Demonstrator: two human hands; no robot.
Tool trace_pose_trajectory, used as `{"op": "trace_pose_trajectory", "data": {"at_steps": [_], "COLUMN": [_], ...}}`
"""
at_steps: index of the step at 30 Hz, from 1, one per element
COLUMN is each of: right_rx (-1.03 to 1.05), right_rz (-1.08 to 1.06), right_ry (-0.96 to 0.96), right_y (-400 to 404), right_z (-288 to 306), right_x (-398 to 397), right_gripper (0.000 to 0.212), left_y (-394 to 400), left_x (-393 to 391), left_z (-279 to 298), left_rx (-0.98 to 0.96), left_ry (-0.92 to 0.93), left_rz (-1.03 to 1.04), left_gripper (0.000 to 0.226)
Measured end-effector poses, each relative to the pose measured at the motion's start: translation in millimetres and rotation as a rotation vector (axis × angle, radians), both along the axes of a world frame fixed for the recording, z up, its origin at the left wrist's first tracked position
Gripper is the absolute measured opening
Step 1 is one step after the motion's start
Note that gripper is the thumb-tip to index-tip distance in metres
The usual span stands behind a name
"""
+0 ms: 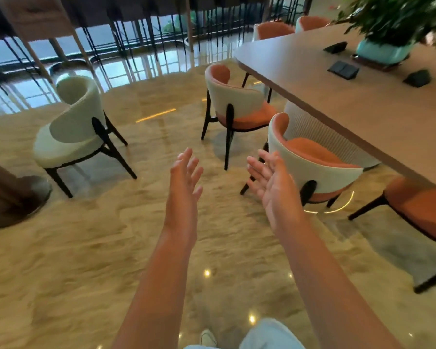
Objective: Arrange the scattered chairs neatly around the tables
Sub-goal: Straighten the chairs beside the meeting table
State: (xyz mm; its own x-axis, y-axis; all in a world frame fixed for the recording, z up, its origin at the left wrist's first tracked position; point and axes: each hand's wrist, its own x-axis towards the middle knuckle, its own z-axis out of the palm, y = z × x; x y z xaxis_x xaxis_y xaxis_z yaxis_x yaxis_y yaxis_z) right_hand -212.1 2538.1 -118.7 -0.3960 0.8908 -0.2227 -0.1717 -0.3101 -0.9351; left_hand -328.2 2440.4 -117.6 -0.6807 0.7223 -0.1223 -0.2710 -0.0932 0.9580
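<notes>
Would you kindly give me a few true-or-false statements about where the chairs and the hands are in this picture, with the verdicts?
1. Both hands, left hand and right hand, are open and hold nothing. True.
2. The all-white chair is pushed in at the long table. False: it stands apart on the floor, off to the left.
3. A potted plant stands on the long table. True.
4. The left hand grips the back of the nearest orange-seated chair. False: it touches no chair.
5. The farther orange-seated chair lies tipped over. False: it stands upright on its legs.
</notes>
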Motion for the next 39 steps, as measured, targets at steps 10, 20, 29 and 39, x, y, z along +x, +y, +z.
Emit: {"op": "trace_pose_trajectory", "data": {"at_steps": [10,20,29,39], "right_rx": [-0.054,-0.022,-0.055,-0.079], "right_rz": [-0.120,-0.070,-0.212,-0.552], "right_ry": [-0.016,0.009,-0.047,-0.116], "right_y": [132.8,284.6,371.9,457.5], "right_z": [-21.2,-6.3,-19.5,-23.2], "right_x": [-35.0,-98.1,-105.5,-140.0], "right_gripper": [0.047,0.054,0.050,0.051], "left_y": [146.7,290.4,402.7,532.8], "left_x": [-53.8,-106.0,-133.4,-179.6], "left_z": [-15.8,-2.1,-15.6,-27.7], "left_rx": [-0.071,-0.106,-0.119,-0.159], "left_ry": [-0.009,0.002,0.004,-0.049], "left_rz": [-0.192,-0.198,-0.374,-0.693], "left_gripper": [0.051,0.053,0.056,0.053]}}
